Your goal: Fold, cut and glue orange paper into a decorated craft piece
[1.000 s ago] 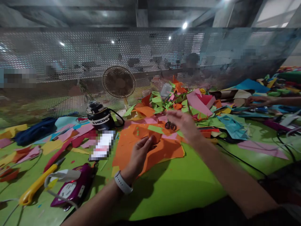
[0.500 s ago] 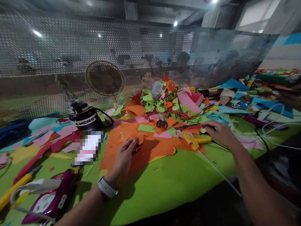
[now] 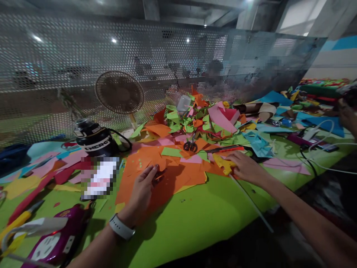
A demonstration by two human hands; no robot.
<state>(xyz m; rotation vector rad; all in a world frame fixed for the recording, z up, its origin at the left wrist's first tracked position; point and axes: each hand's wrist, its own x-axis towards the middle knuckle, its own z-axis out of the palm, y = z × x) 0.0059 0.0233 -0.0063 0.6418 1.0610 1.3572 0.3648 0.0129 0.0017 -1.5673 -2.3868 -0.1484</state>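
My right hand (image 3: 247,167) is closed over the handle of a yellow hot glue gun (image 3: 222,163), which lies on the table's right side. A long whitish glue stick (image 3: 252,203) runs from the gun toward the table's front edge. My left hand (image 3: 145,184), with a white watch band on the wrist, pinches something small and dark above orange paper sheets (image 3: 182,178); its kind is too blurred to tell. Behind the hands, black-handled scissors (image 3: 190,146) stand by a green paper strip (image 3: 174,152). A red-and-black slim tool (image 3: 230,149) lies behind the glue gun.
Coloured paper scraps (image 3: 192,119) heap up before a perforated metal screen (image 3: 167,56). At left are a black bottle (image 3: 95,139), a fan (image 3: 119,92), a blurred-out phone (image 3: 102,176) and a purple power strip (image 3: 55,238). Cables (image 3: 320,149) loop at right, near another person's hand (image 3: 347,115).
My right hand has moved from the red-and-black tool down onto the glue gun's handle and closed on it. My left hand still pinches the small dark thing. The view has shifted slightly.
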